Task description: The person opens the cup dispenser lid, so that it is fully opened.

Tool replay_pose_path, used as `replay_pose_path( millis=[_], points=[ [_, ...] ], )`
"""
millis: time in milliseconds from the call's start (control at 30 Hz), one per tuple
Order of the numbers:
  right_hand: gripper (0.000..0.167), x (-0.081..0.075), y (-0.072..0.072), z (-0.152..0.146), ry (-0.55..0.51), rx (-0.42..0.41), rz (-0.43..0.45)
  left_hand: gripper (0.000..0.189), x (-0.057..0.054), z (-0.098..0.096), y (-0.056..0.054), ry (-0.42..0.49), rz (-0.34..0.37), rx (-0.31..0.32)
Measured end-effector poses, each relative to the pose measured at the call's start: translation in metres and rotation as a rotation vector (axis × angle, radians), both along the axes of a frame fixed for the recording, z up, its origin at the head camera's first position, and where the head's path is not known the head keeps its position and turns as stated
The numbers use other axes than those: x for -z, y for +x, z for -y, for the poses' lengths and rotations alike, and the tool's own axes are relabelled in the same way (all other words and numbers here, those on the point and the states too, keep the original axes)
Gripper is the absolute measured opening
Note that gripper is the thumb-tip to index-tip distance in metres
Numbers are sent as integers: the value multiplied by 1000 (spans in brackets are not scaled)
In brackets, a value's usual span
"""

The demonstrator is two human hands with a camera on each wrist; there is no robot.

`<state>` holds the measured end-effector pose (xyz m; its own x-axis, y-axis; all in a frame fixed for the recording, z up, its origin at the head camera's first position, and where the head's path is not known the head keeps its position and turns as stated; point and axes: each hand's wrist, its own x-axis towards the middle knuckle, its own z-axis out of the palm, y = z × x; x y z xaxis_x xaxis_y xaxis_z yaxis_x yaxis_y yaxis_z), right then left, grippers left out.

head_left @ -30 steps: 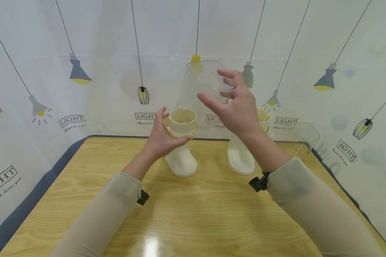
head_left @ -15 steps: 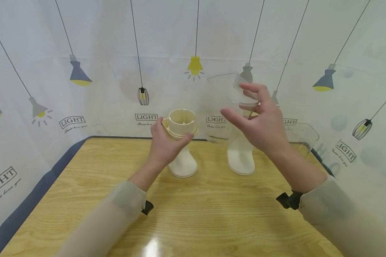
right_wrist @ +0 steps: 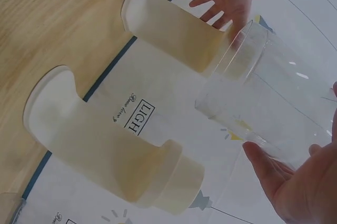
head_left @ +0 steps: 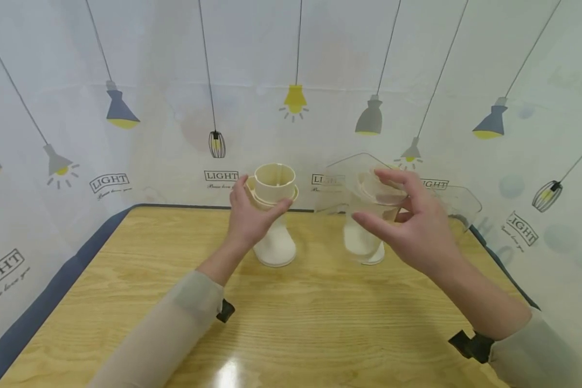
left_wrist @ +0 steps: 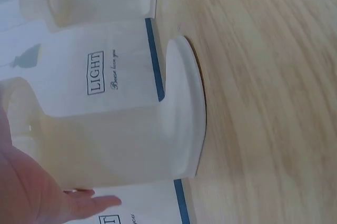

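Two cream stands with foot-like bases and round collars stand on the table. My left hand (head_left: 249,213) grips the left stand (head_left: 276,245) at its collar, thumb in front. In the left wrist view its upright body (left_wrist: 105,145) lies beside the fingers. My right hand (head_left: 412,221) holds a clear plastic container (right_wrist: 284,92) by its side, thumb and fingers on opposite walls. In the head view the container overlaps the right stand (head_left: 378,256); its lower end is hard to make out. The right wrist view shows the container apart from the right stand's collar (right_wrist: 179,179).
A second clear container (head_left: 458,196) stands at the back right of the wooden table (head_left: 291,323). A white cloth with printed lamps (head_left: 140,54) hangs behind and at both sides. Dark blue edging (head_left: 102,229) borders the table.
My right hand has moved right and down, bringing the clear container from between the stands to the right stand. My left hand has stayed at the left stand's collar, shifting only slightly.
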<state>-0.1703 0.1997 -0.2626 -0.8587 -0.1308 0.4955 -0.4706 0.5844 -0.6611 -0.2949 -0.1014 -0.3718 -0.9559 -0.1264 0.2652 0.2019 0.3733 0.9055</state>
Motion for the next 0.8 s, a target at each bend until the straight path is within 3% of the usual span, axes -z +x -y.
replay_pose_path(
  millis=[267, 500, 800],
  points=[
    [72, 27, 10, -24, 37, 31, 40, 122, -3, 18, -10, 32, 0, 132],
    [73, 47, 14, -47, 37, 60, 96, 122, -7, 27, -14, -14, 82, 166],
    [74, 77, 16, -99, 153, 193, 198, 125, -8, 32, -20, -15, 113, 209]
  ],
)
